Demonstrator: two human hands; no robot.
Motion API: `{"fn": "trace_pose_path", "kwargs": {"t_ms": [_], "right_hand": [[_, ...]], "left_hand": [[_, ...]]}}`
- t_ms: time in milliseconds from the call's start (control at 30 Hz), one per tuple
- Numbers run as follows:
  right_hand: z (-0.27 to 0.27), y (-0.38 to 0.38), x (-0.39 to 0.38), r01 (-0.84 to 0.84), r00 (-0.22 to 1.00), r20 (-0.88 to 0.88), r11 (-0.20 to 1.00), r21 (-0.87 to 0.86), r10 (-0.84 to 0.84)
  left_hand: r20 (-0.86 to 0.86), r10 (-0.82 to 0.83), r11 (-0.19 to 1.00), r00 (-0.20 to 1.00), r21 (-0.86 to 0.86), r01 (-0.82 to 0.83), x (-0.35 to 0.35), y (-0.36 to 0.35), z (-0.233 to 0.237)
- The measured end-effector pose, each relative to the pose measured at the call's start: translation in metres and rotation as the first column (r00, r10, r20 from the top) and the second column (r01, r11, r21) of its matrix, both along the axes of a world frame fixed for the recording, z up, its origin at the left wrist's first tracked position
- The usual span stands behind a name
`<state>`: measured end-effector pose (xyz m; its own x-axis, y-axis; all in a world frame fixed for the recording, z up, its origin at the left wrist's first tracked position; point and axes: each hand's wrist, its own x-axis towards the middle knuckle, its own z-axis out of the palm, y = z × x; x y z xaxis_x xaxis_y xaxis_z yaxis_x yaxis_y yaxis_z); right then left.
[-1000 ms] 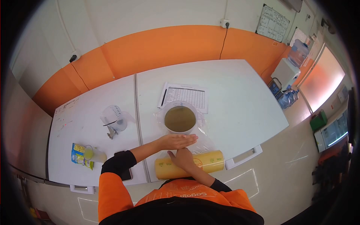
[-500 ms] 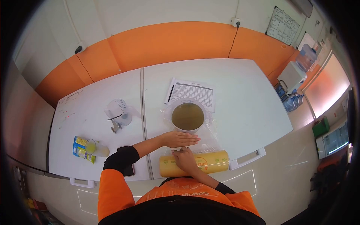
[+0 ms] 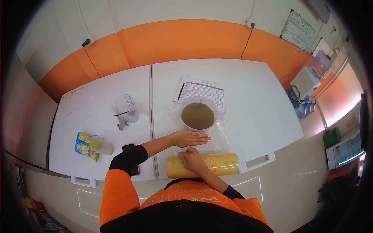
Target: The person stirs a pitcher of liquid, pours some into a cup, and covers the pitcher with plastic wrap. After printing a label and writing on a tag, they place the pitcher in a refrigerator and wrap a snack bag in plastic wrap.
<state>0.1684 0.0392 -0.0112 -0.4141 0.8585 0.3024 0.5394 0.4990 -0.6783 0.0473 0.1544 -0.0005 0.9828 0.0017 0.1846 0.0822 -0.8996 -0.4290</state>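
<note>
A clear container of brownish-green liquid (image 3: 198, 115) stands on the table, with clear cling film (image 3: 219, 141) spread under and around it. My left hand (image 3: 190, 138) lies flat over the film just in front of the container, fingers stretched out together. Closer to me, my right hand (image 3: 194, 161) rests over the large yellow cling film roll (image 3: 223, 164), its fingers curled at the film coming off it. The exact grip of those fingertips is partly hidden.
Behind the container lie printed sheets (image 3: 204, 91) with a pen (image 3: 181, 92). On the left are a clear measuring jug (image 3: 126, 106), a metal clip-like tool (image 3: 122, 123), a blue-yellow packet (image 3: 82, 144), a cup of pale liquid (image 3: 103, 146) and a phone (image 3: 135, 170) partly under my left arm.
The camera view has shifted slightly. My left hand stays flat on the film, and my right hand's fingers have moved a little at the roll.
</note>
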Motion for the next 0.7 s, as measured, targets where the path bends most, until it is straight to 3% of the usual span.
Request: {"fn": "trace_pose_path", "kwargs": {"t_ms": [33, 67, 133, 233, 333, 433, 533, 700], "right_hand": [[-0.001, 0.002, -0.001, 0.043, 0.999, -0.023, 0.996, -0.081, -0.045], [-0.002, 0.007, -0.001, 0.087, 0.995, -0.032, 0.958, -0.273, -0.099], [0.017, 0.019, -0.005, 0.153, 0.978, -0.016, 0.767, -0.623, -0.208], [0.009, 0.024, -0.025, 0.403, 0.881, 0.419, 0.812, -0.423, -0.218], [-0.010, 0.019, -0.041, 0.491, 0.796, 0.518, 0.834, -0.251, -0.313], [-0.018, 0.029, -0.035, 0.343, 0.876, 0.449, 0.880, -0.327, -0.175], [-0.016, 0.019, -0.031, 0.198, 0.944, 0.275, 0.980, -0.032, -0.181], [-0.017, 0.017, -0.030, 0.043, 0.989, 0.143, 0.991, -0.130, -0.024]], "left_hand": [[0.013, 0.002, 0.998, 1.000, 0.061, -0.003, 0.000, 0.000, 0.000], [0.026, 0.005, 0.993, 1.000, 0.121, -0.008, 0.001, -0.001, -0.001], [0.026, -0.001, 0.982, 1.000, 0.190, -0.004, 0.001, 0.001, -0.004], [-0.003, -0.027, 0.983, 1.000, 0.180, 0.027, 0.000, 0.005, -0.007], [-0.008, -0.041, 0.987, 0.999, 0.157, 0.041, 0.001, 0.007, -0.005], [-0.023, -0.027, 0.969, 0.999, 0.245, 0.032, 0.002, 0.007, -0.004], [-0.011, -0.051, 0.952, 0.999, 0.302, 0.052, 0.003, 0.011, -0.002], [0.007, -0.058, 0.968, 0.998, 0.246, 0.055, 0.003, 0.012, -0.001]]}}
